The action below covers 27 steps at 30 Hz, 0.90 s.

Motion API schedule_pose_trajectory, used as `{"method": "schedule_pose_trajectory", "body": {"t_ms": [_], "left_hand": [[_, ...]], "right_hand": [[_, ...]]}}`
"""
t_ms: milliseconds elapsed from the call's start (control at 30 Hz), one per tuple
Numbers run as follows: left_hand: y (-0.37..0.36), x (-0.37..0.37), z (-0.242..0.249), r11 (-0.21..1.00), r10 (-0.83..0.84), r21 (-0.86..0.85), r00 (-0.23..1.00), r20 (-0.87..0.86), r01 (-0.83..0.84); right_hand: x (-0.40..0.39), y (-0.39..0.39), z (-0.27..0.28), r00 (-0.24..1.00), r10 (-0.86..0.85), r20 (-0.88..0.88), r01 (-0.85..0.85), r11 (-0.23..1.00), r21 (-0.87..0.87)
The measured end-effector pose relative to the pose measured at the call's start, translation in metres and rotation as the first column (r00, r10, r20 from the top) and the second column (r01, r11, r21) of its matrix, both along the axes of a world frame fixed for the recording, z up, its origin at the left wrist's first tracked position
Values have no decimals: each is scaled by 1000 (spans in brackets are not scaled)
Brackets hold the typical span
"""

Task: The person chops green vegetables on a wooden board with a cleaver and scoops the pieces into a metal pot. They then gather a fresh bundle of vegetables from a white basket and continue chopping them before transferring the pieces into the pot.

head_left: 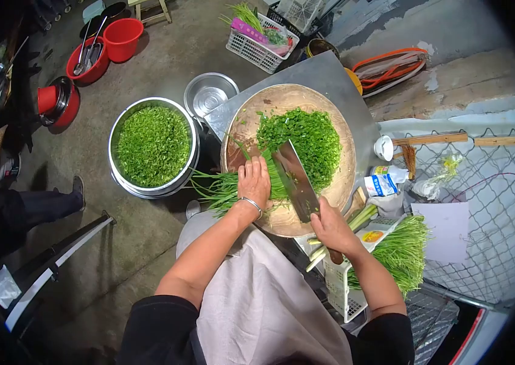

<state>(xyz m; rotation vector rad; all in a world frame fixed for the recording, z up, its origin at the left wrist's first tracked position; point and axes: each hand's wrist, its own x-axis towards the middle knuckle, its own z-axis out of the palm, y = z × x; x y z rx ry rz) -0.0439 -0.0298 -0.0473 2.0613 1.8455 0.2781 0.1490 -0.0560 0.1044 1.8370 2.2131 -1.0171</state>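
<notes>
Left hand (254,181) pressed flat on limp, light chives (221,190); right hand (330,226) clamped the heavy cleaver (296,179) handle.

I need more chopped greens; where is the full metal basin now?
In the head view, the metal basin sits on the floor, left of the round chopping board, beside an empty steel bowl.

Chopped greens (306,137) on board (336,188); filled basin (154,146) left of board.
</notes>
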Motion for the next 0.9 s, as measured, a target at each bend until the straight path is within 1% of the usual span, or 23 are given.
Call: {"method": "schedule_pose_trajectory", "body": {"t_ms": [33, 133, 233, 300, 367, 400, 467, 533, 600, 633, 767, 800, 867, 900], "left_hand": [[1, 0, -1, 1000, -12, -4, 1000, 6, 12], [-2, -3, -4, 999, -34, -19, 999, 17, 35], [1, -5, -2, 1000, -23, 7, 999, 28, 23], [-6, -4, -2, 1000, -21, 8, 998, 59, 21], [-4, -7, -3, 1000, -17, 17, 994, 107, 15], [-4, -10, -4, 999, -25, 28, 993, 120, 22], [-6, -17, 1, 998, -14, 67, 994, 106, 7], [-9, -16, 2, 998, -5, 57, 996, 91, 0], [-9, -11, 2, 1000, 5, 16, 997, 71, -6], [-9, -10, 2, 1000, -12, 8, 999, 51, 12], [-6, -11, 7, 996, -81, -27, 995, -63, 79], [-5, -10, 7, 995, -93, -38, 991, -98, 90], [-2, -11, 5, 996, -91, -19, 990, -110, 89], [-3, -11, 4, 995, -101, -9, 988, -117, 101]], "right_hand": [[3, 1, -9, 1000, 17, 21, -16, 1000, -23], [-3, 14, -48, 1000, 7, -10, -7, 1000, -14], [-27, 14, -89, 996, -81, -35, 84, 991, 102], [-17, 11, -101, 989, -101, -108, 116, 982, 149], [-9, 10, -103, 976, -123, -182, 160, 965, 206], [-6, 13, -100, 972, -91, -218, 131, 976, 175], [-6, 16, -77, 981, -81, -177, 112, 979, 169], [-7, 11, -35, 990, -53, -129, 74, 984, 163], [-8, 3, -1, 996, -37, -76, 43, 995, 86], [-7, 0, 6, 998, -29, -51, 31, 998, 48], [-1, -4, -14, 1000, -7, 4, 7, 999, -51], [-1, 0, -21, 1000, -2, -20, 1, 999, -34], [-4, 4, -39, 998, 4, -68, -4, 1000, -12], [-11, 2, -52, 998, -30, -59, 30, 1000, -9]]}}
